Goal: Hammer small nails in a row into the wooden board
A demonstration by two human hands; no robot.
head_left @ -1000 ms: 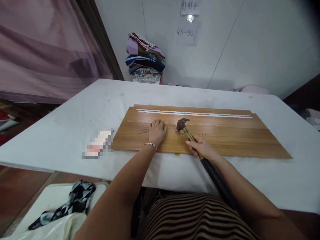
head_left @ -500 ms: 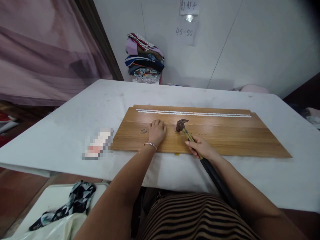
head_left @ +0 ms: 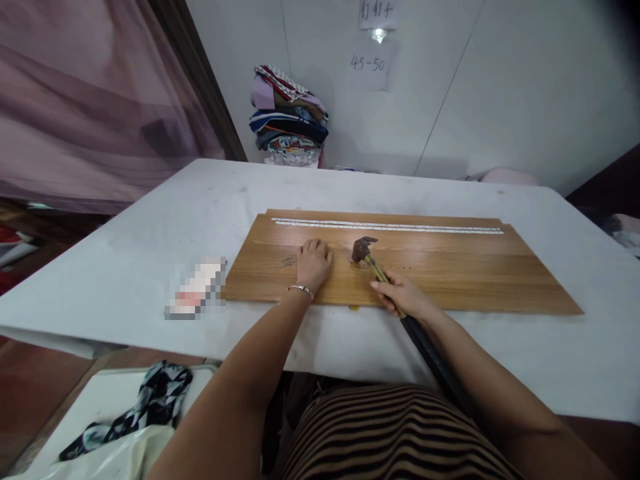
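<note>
A brown wooden board (head_left: 480,280) lies flat in front of me. My right hand (head_left: 403,293) is wrapped round the handle of a claw hammer (head_left: 361,249), whose rusty head is down at the board's middle. Its long dark grip runs back under my forearm. My left hand (head_left: 314,261) rests palm down on the board, left of the hammer head, fingers stretched out. Just beside it lie several loose nails (head_left: 287,262). A short row of small dark nail heads or dots (head_left: 404,268) shows right of the hammer. What lies beneath the hammer head is hidden.
Two white measuring strips (head_left: 390,227) run along the board's far side. The board is on a white table (head_left: 165,213), with a blurred-out flat item (head_left: 197,287) to its left. Folded cloths (head_left: 290,120) are stacked behind. A stool (head_left: 110,387) holds patterned fabric at lower left.
</note>
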